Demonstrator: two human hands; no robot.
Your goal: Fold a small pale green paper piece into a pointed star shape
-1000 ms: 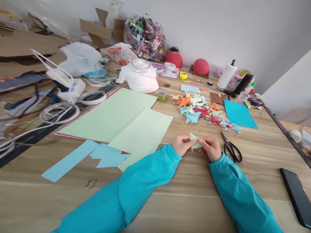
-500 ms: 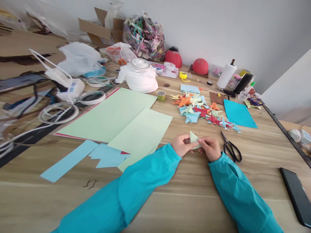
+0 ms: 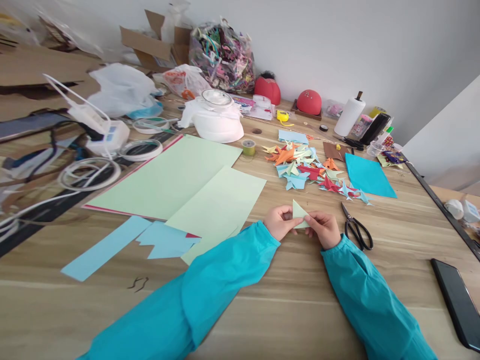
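Observation:
A small folded piece of pale green paper is pinched between both hands just above the wooden table. My left hand grips its left side with thumb and fingers closed. My right hand grips its right side the same way. Both arms wear turquoise sleeves. Black scissors lie just right of my right hand. Beyond my hands sits a heap of several folded paper shapes in orange, red, blue and green.
Large pale green sheets and light blue paper offcuts lie to the left. A teal sheet lies at the right, a black phone near the right edge. A white appliance, bags, cables and boxes crowd the back.
The green paper's point has turned a little more upright between my fingers. Both hands stay in the same place.

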